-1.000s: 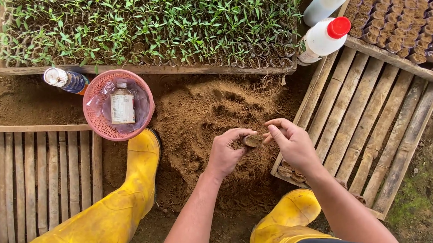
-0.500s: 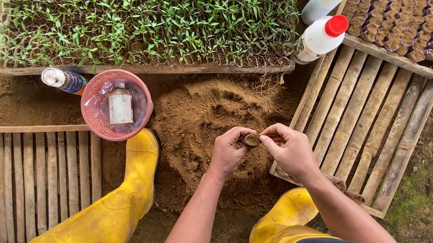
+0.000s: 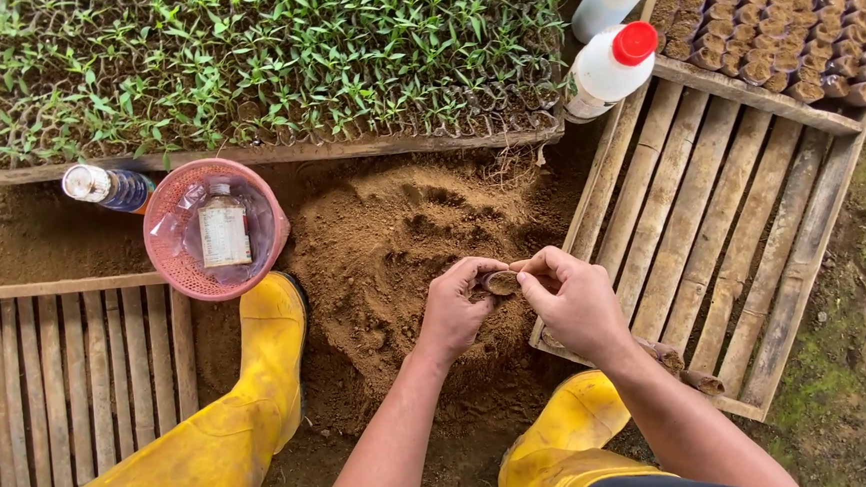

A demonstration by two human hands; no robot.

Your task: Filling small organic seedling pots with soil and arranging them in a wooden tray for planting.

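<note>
My left hand (image 3: 457,307) and my right hand (image 3: 577,300) meet over a mound of brown soil (image 3: 393,246). Between their fingertips sits a small rolled soil pot (image 3: 503,282), brown and tube-shaped. The fingers of both hands curl around it, the left from the side and the right pressing at its top. My yellow rubber boots (image 3: 253,405) stand either side of the mound.
A bamboo slat tray (image 3: 712,216) lies at the right, with filled soil pots (image 3: 780,22) at its far end. Green seedlings (image 3: 271,53) fill a tray behind. A pink basket (image 3: 169,275), a dark bottle (image 3: 109,186) and two white bottles (image 3: 608,67) stand nearby. Another slat tray (image 3: 60,377) lies left.
The hands stay over the mound with the small pot between them. The fingers have shifted slightly around it and closed in more.
</note>
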